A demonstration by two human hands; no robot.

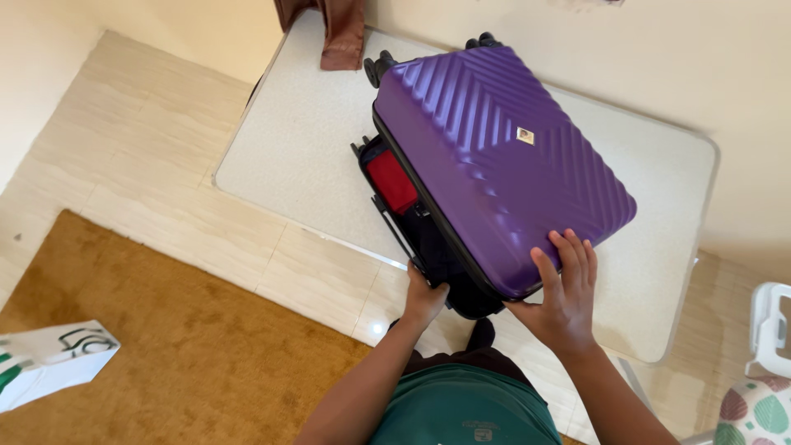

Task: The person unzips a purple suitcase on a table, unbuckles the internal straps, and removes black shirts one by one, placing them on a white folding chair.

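Two hands work at a purple hard-shell suitcase (pixel 494 156) that lies on a pale speckled worktop (pixel 297 156), its wheels toward the far edge and its near corner overhanging the near edge. The lid sits ajar: along the left side a gap shows the dark lining and a red item (pixel 392 181) inside. The left hand (pixel 424 298) is curled around the lower shell at the near corner, its fingers hidden in the opening, so how tightly it grips I cannot tell. The right hand (pixel 564 288) lies spread wide and flat on the ribbed lid near its near corner, pressing rather than gripping.

Risks, as I judge them: the left fingers sit inside the gap, and if the right hand pushes the lid down they could be pinched. The red item near the seam could catch between the shells. With the case overhanging the near edge, a hard push could tip it toward the tiled floor (pixel 165 173) and brown rug (pixel 181 354)
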